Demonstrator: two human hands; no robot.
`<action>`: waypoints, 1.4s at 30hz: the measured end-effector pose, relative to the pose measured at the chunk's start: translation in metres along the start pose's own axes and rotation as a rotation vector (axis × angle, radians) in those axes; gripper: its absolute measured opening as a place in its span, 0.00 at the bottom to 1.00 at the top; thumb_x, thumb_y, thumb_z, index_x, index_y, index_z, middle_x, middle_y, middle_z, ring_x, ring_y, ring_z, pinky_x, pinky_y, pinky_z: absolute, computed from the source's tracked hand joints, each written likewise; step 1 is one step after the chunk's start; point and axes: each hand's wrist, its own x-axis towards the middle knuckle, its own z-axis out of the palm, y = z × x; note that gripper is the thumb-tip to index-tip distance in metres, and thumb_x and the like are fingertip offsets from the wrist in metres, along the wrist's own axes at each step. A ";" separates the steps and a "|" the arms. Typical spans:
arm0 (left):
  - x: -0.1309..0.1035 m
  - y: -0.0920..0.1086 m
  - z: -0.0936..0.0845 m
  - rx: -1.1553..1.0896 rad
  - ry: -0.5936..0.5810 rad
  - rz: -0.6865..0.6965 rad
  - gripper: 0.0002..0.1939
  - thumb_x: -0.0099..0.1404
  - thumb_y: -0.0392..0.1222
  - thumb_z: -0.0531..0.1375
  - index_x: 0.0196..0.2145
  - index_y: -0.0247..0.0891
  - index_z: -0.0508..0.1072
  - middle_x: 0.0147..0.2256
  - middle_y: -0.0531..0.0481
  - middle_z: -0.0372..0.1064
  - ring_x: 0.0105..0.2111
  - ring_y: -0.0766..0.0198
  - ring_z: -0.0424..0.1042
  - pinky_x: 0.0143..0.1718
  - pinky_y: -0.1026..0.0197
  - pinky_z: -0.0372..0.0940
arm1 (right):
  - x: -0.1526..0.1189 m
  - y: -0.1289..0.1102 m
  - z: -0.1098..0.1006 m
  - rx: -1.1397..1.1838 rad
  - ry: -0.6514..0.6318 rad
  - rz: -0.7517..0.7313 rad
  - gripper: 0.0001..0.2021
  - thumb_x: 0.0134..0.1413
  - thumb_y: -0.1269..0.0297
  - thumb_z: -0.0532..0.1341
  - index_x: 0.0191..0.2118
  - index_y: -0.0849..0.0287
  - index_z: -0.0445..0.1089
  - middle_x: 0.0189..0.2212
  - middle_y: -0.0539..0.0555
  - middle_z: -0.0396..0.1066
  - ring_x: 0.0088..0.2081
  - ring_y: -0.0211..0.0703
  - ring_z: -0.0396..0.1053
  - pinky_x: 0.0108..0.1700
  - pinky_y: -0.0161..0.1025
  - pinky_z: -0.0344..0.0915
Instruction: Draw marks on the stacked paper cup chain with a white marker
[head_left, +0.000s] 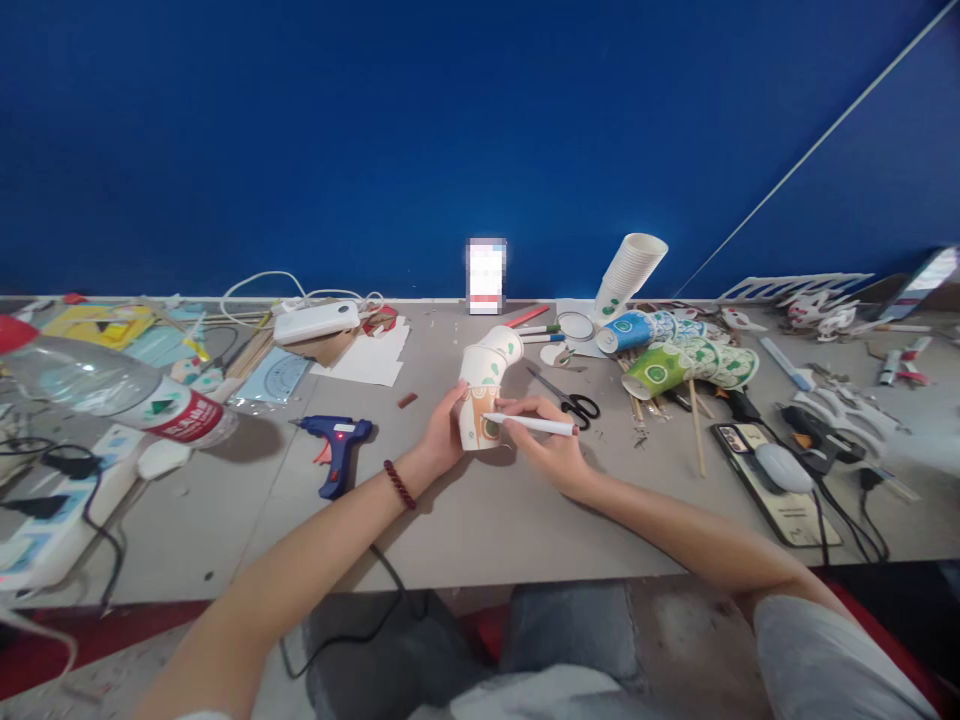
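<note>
A curved chain of joined paper cups (481, 368) stands near the middle of the table, its lowest cup partly coloured orange. My left hand (444, 432) is wrapped round the left side of that lowest cup. Between the fingers of my right hand (551, 448) is a white marker (541, 425), its tip at the orange part. Scissors (571, 400) with black handles lie to the right of my right hand. Left of my left hand lies a blue glue gun (341, 450).
A bottle (112, 385) and a power strip (82, 510) are at the left. Behind stand a phone (486, 275) and stacked cups (631, 272). Blue (649, 330) and green (686, 366) cup chains, a phone (784, 500) under a mouse (782, 467), and cables lie right.
</note>
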 end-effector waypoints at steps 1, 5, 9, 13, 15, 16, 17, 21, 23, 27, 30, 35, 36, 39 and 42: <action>0.000 0.000 0.000 -0.001 0.003 0.004 0.19 0.68 0.49 0.55 0.37 0.30 0.78 0.30 0.41 0.77 0.29 0.57 0.76 0.33 0.58 0.68 | 0.000 0.000 0.000 0.005 -0.002 -0.003 0.05 0.59 0.60 0.64 0.37 0.55 0.73 0.39 0.57 0.80 0.50 0.54 0.78 0.49 0.49 0.74; 0.002 -0.001 -0.002 0.001 0.027 0.034 0.17 0.67 0.49 0.57 0.37 0.30 0.78 0.30 0.43 0.77 0.28 0.59 0.75 0.32 0.59 0.68 | 0.001 -0.005 -0.002 0.075 -0.064 -0.005 0.07 0.57 0.59 0.65 0.32 0.55 0.72 0.29 0.54 0.78 0.52 0.58 0.77 0.52 0.53 0.73; 0.004 -0.002 -0.005 0.001 0.062 0.042 0.17 0.67 0.48 0.57 0.37 0.31 0.78 0.31 0.44 0.77 0.28 0.61 0.75 0.31 0.61 0.68 | 0.002 -0.007 -0.002 0.098 -0.103 -0.003 0.08 0.56 0.60 0.66 0.29 0.55 0.71 0.27 0.53 0.77 0.51 0.58 0.77 0.55 0.55 0.71; 0.003 -0.002 -0.006 0.007 0.024 0.027 0.17 0.66 0.49 0.58 0.37 0.31 0.78 0.31 0.44 0.77 0.28 0.60 0.75 0.31 0.60 0.68 | 0.001 -0.004 -0.001 0.062 -0.057 -0.011 0.06 0.58 0.61 0.64 0.32 0.55 0.72 0.30 0.54 0.78 0.52 0.57 0.77 0.51 0.52 0.73; 0.003 -0.002 -0.006 0.012 -0.006 0.015 0.18 0.66 0.50 0.58 0.38 0.31 0.78 0.31 0.42 0.78 0.29 0.58 0.75 0.33 0.58 0.69 | 0.000 -0.002 0.000 0.028 -0.028 -0.012 0.05 0.59 0.61 0.63 0.34 0.55 0.72 0.33 0.56 0.79 0.51 0.56 0.77 0.50 0.50 0.74; 0.004 -0.002 -0.006 0.013 -0.017 0.013 0.18 0.65 0.51 0.58 0.38 0.30 0.78 0.32 0.41 0.78 0.30 0.56 0.76 0.33 0.58 0.69 | 0.000 -0.002 0.000 0.010 -0.021 -0.010 0.04 0.59 0.61 0.63 0.35 0.54 0.72 0.36 0.56 0.80 0.51 0.55 0.78 0.49 0.49 0.74; 0.004 -0.002 -0.006 0.015 -0.024 0.013 0.19 0.65 0.51 0.58 0.39 0.30 0.78 0.32 0.40 0.78 0.31 0.55 0.77 0.35 0.57 0.69 | 0.000 -0.001 0.000 -0.005 -0.018 -0.009 0.04 0.59 0.61 0.63 0.36 0.54 0.73 0.38 0.57 0.80 0.50 0.55 0.78 0.48 0.49 0.74; 0.004 -0.003 -0.006 0.013 -0.018 0.012 0.20 0.65 0.51 0.58 0.40 0.29 0.78 0.34 0.39 0.78 0.33 0.53 0.77 0.37 0.56 0.69 | 0.000 0.000 0.000 -0.023 -0.013 -0.015 0.04 0.60 0.62 0.63 0.38 0.54 0.73 0.42 0.58 0.80 0.50 0.53 0.78 0.49 0.49 0.74; 0.003 -0.002 -0.006 0.010 -0.007 0.010 0.19 0.65 0.50 0.58 0.40 0.30 0.78 0.33 0.39 0.78 0.32 0.54 0.77 0.36 0.56 0.69 | 0.000 0.000 0.000 -0.009 -0.013 -0.019 0.04 0.60 0.61 0.63 0.38 0.54 0.73 0.41 0.57 0.80 0.50 0.53 0.78 0.50 0.49 0.74; 0.002 -0.002 -0.004 0.008 0.013 0.025 0.17 0.66 0.49 0.57 0.37 0.31 0.78 0.30 0.43 0.77 0.28 0.58 0.75 0.33 0.59 0.68 | 0.000 -0.001 0.000 0.049 -0.029 -0.009 0.07 0.59 0.59 0.64 0.32 0.54 0.72 0.31 0.55 0.79 0.51 0.56 0.77 0.50 0.51 0.73; 0.002 -0.002 -0.003 0.013 0.004 0.022 0.18 0.67 0.49 0.56 0.37 0.31 0.78 0.30 0.42 0.77 0.29 0.58 0.76 0.32 0.59 0.68 | 0.000 0.000 0.001 0.057 -0.019 -0.003 0.07 0.59 0.59 0.64 0.32 0.54 0.72 0.30 0.54 0.78 0.52 0.56 0.77 0.50 0.51 0.73; 0.002 -0.002 -0.004 0.001 -0.014 0.008 0.18 0.65 0.50 0.58 0.38 0.31 0.78 0.32 0.39 0.78 0.33 0.53 0.78 0.36 0.56 0.70 | 0.000 0.002 0.000 0.015 0.004 0.000 0.05 0.61 0.59 0.63 0.39 0.54 0.72 0.40 0.57 0.80 0.48 0.52 0.78 0.49 0.49 0.73; 0.002 -0.002 -0.005 0.002 -0.018 0.009 0.18 0.64 0.50 0.59 0.39 0.31 0.77 0.33 0.39 0.78 0.34 0.52 0.78 0.37 0.56 0.70 | 0.000 0.002 0.000 0.008 0.004 0.000 0.05 0.61 0.59 0.63 0.39 0.54 0.72 0.41 0.57 0.80 0.48 0.52 0.78 0.49 0.49 0.73; 0.003 -0.003 -0.006 0.005 -0.019 0.012 0.18 0.63 0.50 0.60 0.39 0.31 0.77 0.33 0.40 0.78 0.35 0.52 0.78 0.38 0.55 0.70 | 0.000 0.001 0.000 0.024 0.006 -0.008 0.05 0.61 0.60 0.63 0.38 0.54 0.72 0.38 0.56 0.80 0.48 0.52 0.79 0.50 0.49 0.73; 0.003 -0.003 -0.007 0.011 -0.008 0.019 0.18 0.64 0.50 0.59 0.39 0.32 0.77 0.32 0.41 0.78 0.33 0.54 0.78 0.37 0.56 0.70 | 0.000 -0.001 0.000 0.066 -0.013 -0.017 0.07 0.60 0.59 0.63 0.34 0.54 0.72 0.31 0.54 0.79 0.50 0.54 0.78 0.50 0.50 0.73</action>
